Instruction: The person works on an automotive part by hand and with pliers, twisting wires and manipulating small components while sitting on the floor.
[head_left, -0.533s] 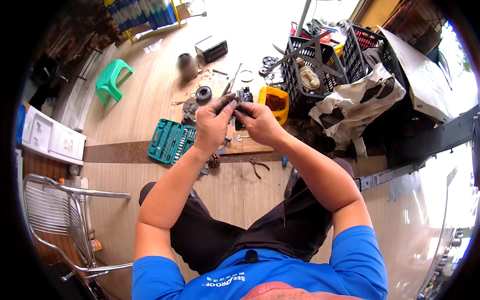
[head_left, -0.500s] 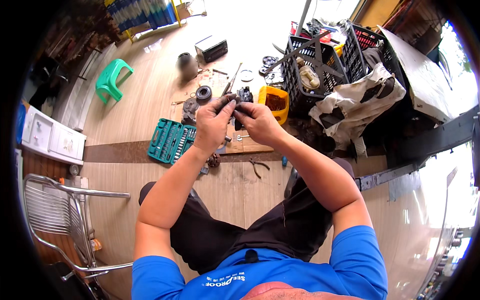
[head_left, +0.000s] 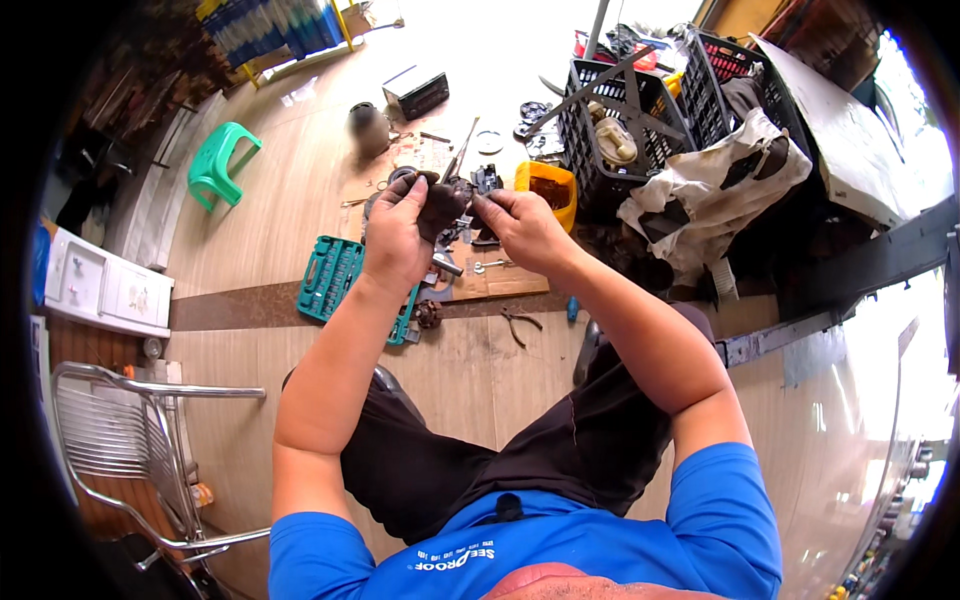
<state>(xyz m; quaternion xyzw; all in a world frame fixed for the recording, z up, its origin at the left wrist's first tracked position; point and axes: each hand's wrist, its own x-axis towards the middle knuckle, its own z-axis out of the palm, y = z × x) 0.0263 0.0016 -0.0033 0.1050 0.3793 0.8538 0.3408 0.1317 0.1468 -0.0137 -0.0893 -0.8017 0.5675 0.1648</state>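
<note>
Our worry here is a drop: the dark part (head_left: 443, 210) is up between our hands, above the cardboard (head_left: 515, 284), and with fingers this grimy it could slip and anything loose on it could land among the bits below. Our left hand (head_left: 398, 232) looks curled closed around its left side. Our right hand (head_left: 528, 228) has its fingertips bunched at the other edge, but we can't tell if they're actually pinching it.
</note>
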